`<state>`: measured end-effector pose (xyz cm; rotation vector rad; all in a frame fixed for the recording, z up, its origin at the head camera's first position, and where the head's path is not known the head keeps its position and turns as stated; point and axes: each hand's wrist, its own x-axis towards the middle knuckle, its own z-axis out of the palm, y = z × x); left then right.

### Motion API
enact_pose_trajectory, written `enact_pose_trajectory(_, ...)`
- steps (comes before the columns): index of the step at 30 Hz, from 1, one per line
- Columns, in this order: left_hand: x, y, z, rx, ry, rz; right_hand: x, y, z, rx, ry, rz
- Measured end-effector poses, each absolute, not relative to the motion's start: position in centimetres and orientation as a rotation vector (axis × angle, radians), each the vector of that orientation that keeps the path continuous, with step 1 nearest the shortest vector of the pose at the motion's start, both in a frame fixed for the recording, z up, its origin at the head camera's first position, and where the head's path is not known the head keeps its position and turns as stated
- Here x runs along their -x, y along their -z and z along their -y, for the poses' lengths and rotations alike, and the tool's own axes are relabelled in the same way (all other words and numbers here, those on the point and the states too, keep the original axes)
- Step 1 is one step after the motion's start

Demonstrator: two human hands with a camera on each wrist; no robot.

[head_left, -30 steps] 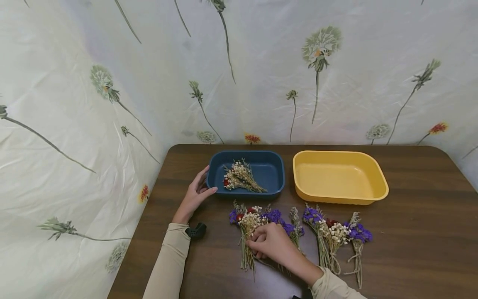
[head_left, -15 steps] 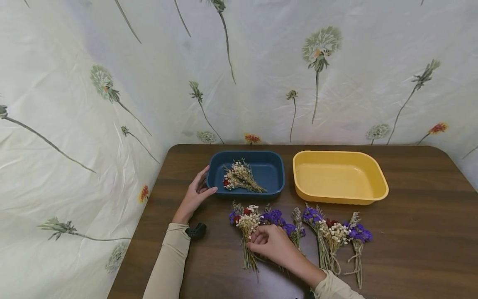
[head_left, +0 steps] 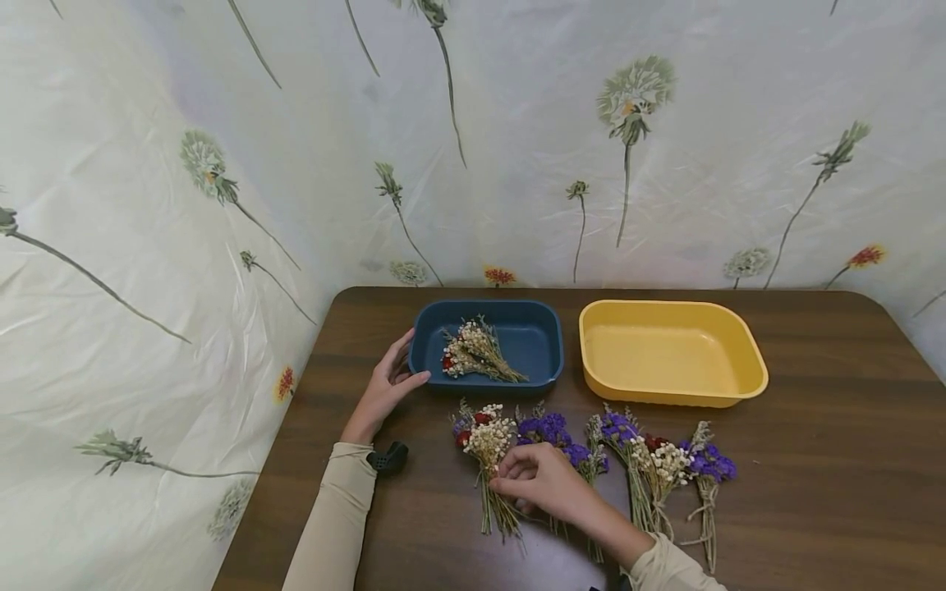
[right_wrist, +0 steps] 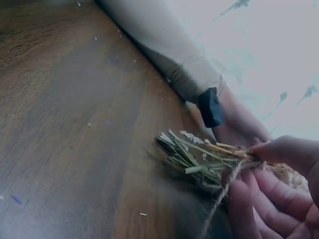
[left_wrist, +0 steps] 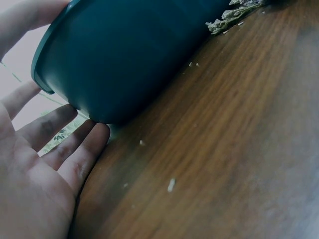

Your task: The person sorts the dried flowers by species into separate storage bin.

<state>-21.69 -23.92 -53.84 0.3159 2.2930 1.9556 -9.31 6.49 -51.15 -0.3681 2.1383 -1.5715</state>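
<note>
My right hand pinches a small dried-flower bouquet by its stems, thumb against fingers. White and red blooms top it, and twine hangs from its stems in the right wrist view. At the left end of a dark blue tray is my left hand. Its extended fingers touch the tray's outer wall in the left wrist view, thumb by the rim. Inside the tray lie white and red dried flowers. Purple bouquets lie just beyond my right hand, partly hidden by it.
A yellow tray stands right of the blue one. In front of it lie more tied bouquets, purple and white with red. Small flower crumbs dot the brown table. A flower-printed curtain hangs behind.
The held bouquet has tilted, its blooms going slightly left and its stem ends right. The purple bouquets beside it have shifted a little right. My left hand has stayed at the blue tray.
</note>
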Motion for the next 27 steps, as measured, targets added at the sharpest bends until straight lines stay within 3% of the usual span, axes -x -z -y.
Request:
enact_pose_trajectory(15, 21.6, 53.9, 23.8, -0.298, -1.954, -2.301, 10.3, 48.6, -7.6, 0.442, 1.581, -1.993)
enact_pose_trajectory(27, 21.6, 53.9, 23.9, -0.325, -1.946, -2.304, 13.6, 47.0, -9.6, 0.536, 1.539, -2.143)
